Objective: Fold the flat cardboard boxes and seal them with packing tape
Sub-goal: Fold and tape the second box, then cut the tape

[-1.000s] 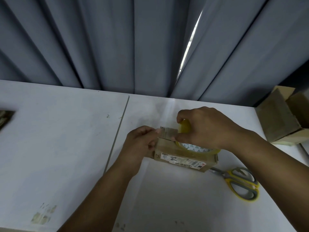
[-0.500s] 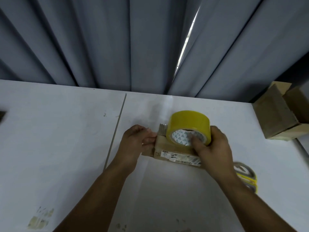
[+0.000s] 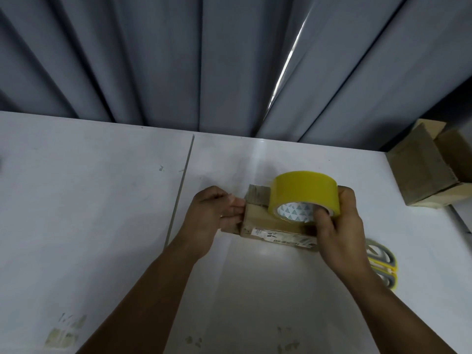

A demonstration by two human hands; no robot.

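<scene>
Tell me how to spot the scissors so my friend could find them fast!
Start at the white table, on its right side. Just to the right of the right hand, which grips the yellow tape roll, lie the scissors, partly hidden by the forearm. Only they have yellow and grey loop handles.

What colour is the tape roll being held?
Yellow; the tape roll shows best in head view.
</scene>
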